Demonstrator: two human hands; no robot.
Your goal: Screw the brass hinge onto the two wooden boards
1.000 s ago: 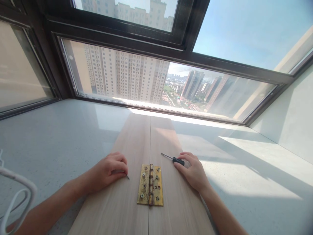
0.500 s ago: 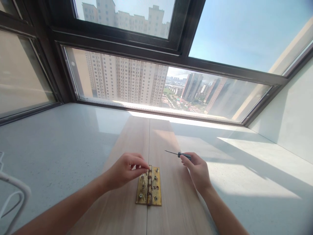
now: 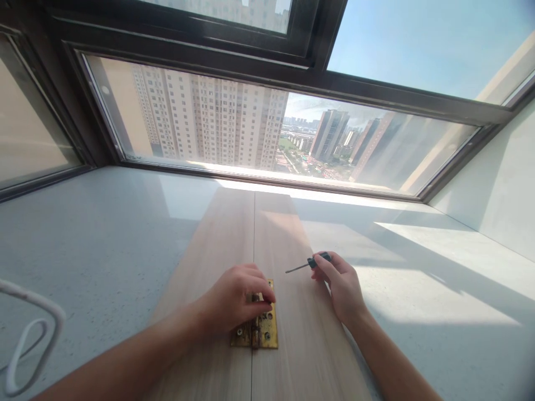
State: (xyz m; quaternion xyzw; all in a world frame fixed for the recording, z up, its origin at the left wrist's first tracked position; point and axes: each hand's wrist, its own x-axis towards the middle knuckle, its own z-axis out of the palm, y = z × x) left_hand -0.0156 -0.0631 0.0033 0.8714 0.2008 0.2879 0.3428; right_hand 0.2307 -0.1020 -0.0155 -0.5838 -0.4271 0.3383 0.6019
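A worn brass hinge [image 3: 271,328] lies across the seam between two pale wooden boards [image 3: 217,234]. Screw heads show in its lower part; my left hand covers much of the upper part. My left hand [image 3: 246,292] is over the hinge, thumb and forefinger pinched above its right leaf, near an open hole. A tiny dark bit shows at those fingertips, too small to name. Right of the hinge, above the right board's edge, my right hand [image 3: 340,284] grips a screwdriver [image 3: 321,259] by its dark green handle. Its thin shaft points left and slightly down, apart from the hinge.
The boards rest on a pale speckled sill [image 3: 108,234] reaching back to a dark window frame [image 3: 200,172]. A bent white tube or cable [image 3: 52,317] stands at the left edge. Sunlight and shadow fall on the right side.
My left hand has moved right, from the hinge's knuckle to its right leaf. The screwdriver's tip has swung downward in my right hand. The view has tipped slightly down.
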